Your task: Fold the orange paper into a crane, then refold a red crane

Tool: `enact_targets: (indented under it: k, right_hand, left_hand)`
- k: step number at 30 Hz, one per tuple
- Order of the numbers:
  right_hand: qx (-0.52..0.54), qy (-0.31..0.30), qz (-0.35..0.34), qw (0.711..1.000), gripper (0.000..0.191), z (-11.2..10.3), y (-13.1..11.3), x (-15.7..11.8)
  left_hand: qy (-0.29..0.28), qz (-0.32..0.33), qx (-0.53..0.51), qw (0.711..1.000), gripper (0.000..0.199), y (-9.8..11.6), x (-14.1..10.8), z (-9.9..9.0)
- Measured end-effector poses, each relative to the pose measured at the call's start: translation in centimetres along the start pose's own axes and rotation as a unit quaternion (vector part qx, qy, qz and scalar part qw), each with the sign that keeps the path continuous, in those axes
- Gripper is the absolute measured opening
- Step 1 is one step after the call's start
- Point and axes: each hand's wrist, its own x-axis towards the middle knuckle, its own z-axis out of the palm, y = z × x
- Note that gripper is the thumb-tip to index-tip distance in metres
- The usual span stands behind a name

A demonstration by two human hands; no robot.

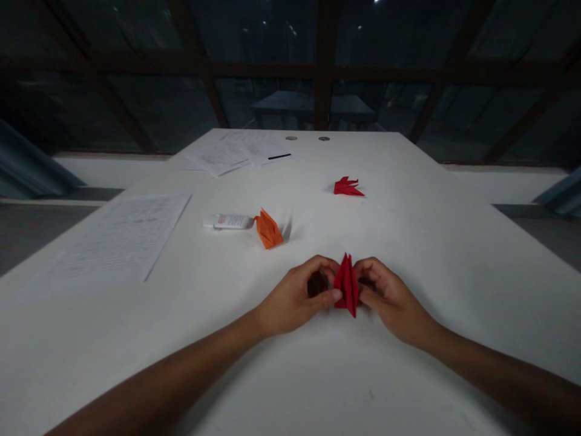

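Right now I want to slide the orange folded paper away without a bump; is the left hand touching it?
Apart. The head view shows bare white tabletop between the left hand and the orange folded paper; that hand holds the red folded paper.

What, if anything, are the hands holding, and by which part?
A folded red paper piece, held by its sides: the left hand at its left edge, the right hand at its right.
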Motion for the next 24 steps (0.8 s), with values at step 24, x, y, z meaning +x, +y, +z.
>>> enact_targets:
  k: [24]
  right_hand:
    - [-0.185, -0.02, -0.032, 0.982, 0.008, 0.5, -1.2, -0.7]
  left_hand:
    - [0.035, -0.014, -0.005, 0.999, 0.025, 0.0, 0.0, -0.1]
